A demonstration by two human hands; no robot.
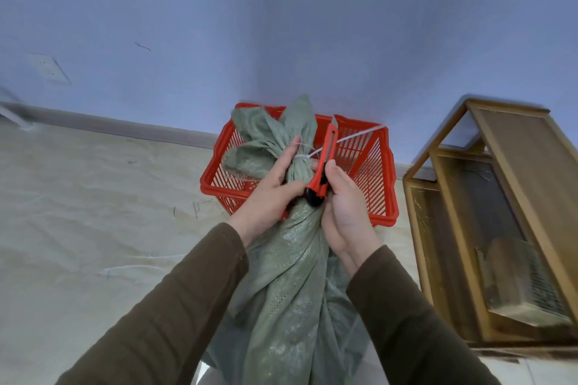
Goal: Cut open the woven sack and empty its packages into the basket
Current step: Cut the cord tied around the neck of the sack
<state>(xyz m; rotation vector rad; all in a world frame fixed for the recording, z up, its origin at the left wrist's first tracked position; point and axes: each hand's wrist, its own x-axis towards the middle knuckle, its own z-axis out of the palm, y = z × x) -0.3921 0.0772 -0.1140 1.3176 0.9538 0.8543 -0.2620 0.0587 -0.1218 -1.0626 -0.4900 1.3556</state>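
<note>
A grey-green woven sack (pixel 291 275) stands upright in front of me, its neck tied with white string (pixel 305 157). My left hand (pixel 272 187) grips the neck just below the tie. My right hand (pixel 341 212) holds a red utility knife (pixel 325 159) against the tie, its tip pointing up and away from me. One strand of string runs taut from the knot to the right past the knife. Behind the sack sits a red slatted plastic basket (pixel 375 172) on the floor; what lies inside it is hidden by the sack top.
A wooden shelf frame (pixel 500 212) stands on the right, close to the basket. A pale sheet (pixel 93 212) covers the floor to the left. A bluish wall (pixel 281 25) rises right behind the basket, with a socket plate (pixel 50 69) at far left.
</note>
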